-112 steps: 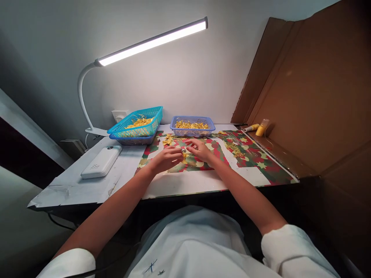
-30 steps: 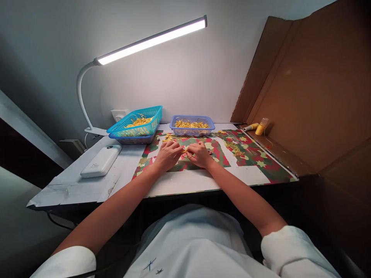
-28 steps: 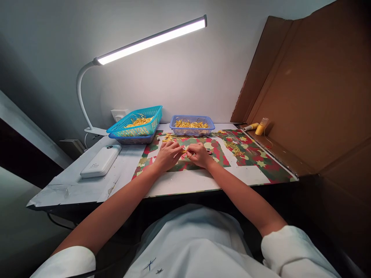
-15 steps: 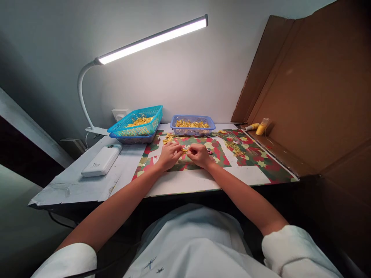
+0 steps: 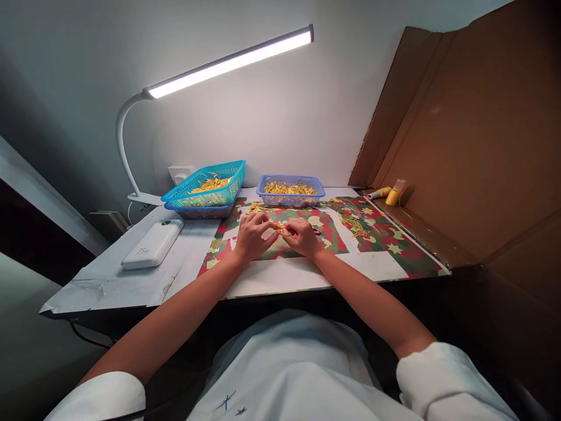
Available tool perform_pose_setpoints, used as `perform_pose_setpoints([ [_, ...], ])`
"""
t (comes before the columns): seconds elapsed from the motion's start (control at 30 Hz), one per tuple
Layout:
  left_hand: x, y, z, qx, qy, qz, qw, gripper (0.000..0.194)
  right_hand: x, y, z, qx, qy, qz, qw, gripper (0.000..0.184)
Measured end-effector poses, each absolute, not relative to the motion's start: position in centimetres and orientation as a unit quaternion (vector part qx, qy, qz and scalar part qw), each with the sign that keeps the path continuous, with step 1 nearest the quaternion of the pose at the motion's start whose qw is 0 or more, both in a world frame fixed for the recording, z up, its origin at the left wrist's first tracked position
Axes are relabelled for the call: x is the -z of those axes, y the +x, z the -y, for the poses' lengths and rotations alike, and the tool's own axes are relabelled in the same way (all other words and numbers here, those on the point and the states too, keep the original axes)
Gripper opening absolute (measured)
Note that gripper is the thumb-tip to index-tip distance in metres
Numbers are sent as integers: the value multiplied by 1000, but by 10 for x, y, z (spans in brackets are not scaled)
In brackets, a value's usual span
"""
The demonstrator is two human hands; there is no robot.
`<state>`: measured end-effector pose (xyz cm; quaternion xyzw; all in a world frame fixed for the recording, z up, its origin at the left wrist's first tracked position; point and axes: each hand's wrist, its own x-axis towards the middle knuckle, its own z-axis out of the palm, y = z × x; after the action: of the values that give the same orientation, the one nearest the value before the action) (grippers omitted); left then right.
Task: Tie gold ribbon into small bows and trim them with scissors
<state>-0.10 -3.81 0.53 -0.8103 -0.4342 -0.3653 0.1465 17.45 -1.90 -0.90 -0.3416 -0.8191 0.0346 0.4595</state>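
The left hand (image 5: 255, 237) is loosely curled, its thumb and forefinger a little apart at the small gold piece (image 5: 279, 225); whether it grips or only steadies the piece, I cannot tell at this size. The right hand (image 5: 303, 238) is closed in a pinch, thumb against forefinger, apparently on the piece's other end. The piece sits between the two sets of fingertips, on the person's side of the purple basket (image 5: 291, 200) and over the patterned sheet (image 5: 335, 245).

To handle it well, let the right pinch stay firm and make the fine adjustments with the left fingertips, pulling gently, since something so thin probably creases or slips easily. Working low, with the wrists near the sheet, should help steadiness. It also seems wise to keep clear of the gold strands (image 5: 355, 227), right of the purple basket and nearer the person, as loose ends could snag.
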Motion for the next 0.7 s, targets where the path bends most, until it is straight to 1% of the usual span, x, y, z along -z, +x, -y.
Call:
perform_pose_setpoints([
  [0.17, -4, -2, 35, 353, -822, 427, 135, 17, 10, 174, 19, -22, -338, 832, 439, 22],
  [0.27, -3, -1, 35, 357, -823, 423, 130, 18, 11, 173, 19, -30, -339, 830, 442, 23],
  [0.47, -2, 1, 33, 382, -816, 426, 86, 15, 9, 171, 22, -73, -352, 809, 464, 28],
  [0.6, -4, 0, 34, 386, -811, 437, 48, 15, 11, 172, 20, -89, -351, 812, 457, 24],
  [0.7, -6, -3, 36, 378, -805, 454, 45, 12, 12, 175, 18, -103, -348, 818, 446, 23],
])
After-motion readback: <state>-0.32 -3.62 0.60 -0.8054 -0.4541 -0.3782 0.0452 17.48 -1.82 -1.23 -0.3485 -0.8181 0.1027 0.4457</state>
